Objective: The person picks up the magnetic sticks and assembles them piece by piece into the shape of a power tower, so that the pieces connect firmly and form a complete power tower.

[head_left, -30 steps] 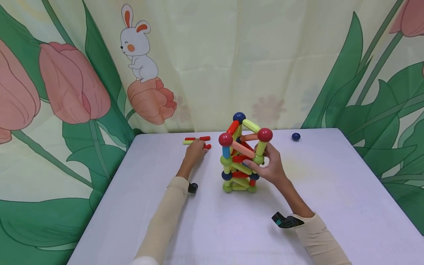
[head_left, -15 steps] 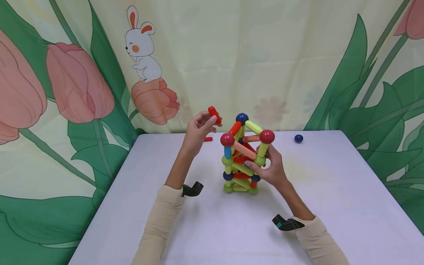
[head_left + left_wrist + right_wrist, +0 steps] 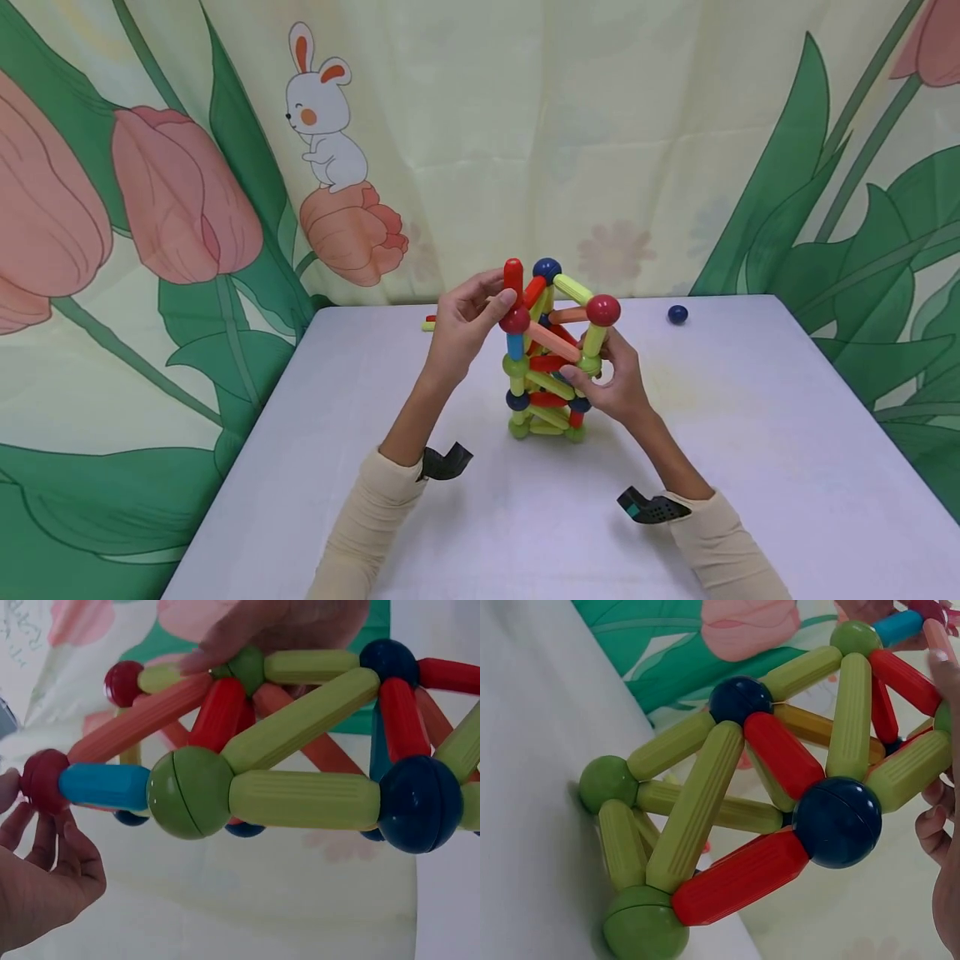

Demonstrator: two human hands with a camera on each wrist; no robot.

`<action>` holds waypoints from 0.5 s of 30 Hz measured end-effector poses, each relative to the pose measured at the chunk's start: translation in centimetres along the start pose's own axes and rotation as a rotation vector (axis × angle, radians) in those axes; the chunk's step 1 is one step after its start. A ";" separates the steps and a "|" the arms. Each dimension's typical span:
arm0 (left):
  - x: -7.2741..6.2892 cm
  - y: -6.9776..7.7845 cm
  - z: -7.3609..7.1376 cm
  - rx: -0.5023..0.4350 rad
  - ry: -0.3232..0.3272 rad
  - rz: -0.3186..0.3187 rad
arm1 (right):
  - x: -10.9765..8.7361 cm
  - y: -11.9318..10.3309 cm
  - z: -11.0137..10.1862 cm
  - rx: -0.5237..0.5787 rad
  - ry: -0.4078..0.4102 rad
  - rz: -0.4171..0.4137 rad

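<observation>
A lattice tower [image 3: 551, 385] of coloured rods and balls stands on the table, its lower green ball [image 3: 609, 784] on the surface in the right wrist view. My left hand [image 3: 459, 329] pinches the lower end of a red rod [image 3: 513, 279], held upright right at the top of the tower's front-left red ball [image 3: 515, 321]. In the left wrist view, fingers surround this ball, above a blue rod [image 3: 105, 786]; the red rod is out of that frame. My right hand [image 3: 615, 379] grips the tower's right side at a green ball [image 3: 589, 365].
One loose navy ball [image 3: 677, 314] lies at the back right of the white table [image 3: 750, 433]. Behind my left hand, ends of a few loose rods [image 3: 428, 326] show at the back edge. A printed curtain [image 3: 465, 125] hangs directly behind.
My left hand picked up a red rod from the back of the table, lifted it, and brought it right to the tower's front-left red ball. The right hand kept its grip.
</observation>
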State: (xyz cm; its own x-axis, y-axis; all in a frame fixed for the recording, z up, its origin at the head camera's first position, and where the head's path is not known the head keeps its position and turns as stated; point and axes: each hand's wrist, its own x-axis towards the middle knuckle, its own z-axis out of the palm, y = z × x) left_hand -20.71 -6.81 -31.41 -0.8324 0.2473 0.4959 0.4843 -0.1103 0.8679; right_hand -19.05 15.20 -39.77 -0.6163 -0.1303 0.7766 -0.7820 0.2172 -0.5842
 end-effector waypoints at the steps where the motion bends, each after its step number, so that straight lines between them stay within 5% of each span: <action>1: -0.1 0.1 0.3 0.026 0.012 0.018 | -0.1 0.4 0.0 0.008 0.011 -0.009; 7: -0.8 0.1 2.7 0.207 0.077 0.113 | -0.7 2.9 0.0 0.076 0.146 -0.092; 15: -1.1 -0.3 4.5 0.286 0.093 0.145 | -0.7 3.2 0.1 0.069 0.211 -0.130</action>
State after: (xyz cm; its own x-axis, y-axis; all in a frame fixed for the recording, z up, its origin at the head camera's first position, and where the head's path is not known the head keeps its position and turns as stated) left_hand -18.71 -2.71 -32.38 -0.7639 0.1586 0.6256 0.6446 0.1405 0.7515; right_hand -21.13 15.90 -42.16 -0.4832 0.0531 0.8739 -0.8622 0.1447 -0.4855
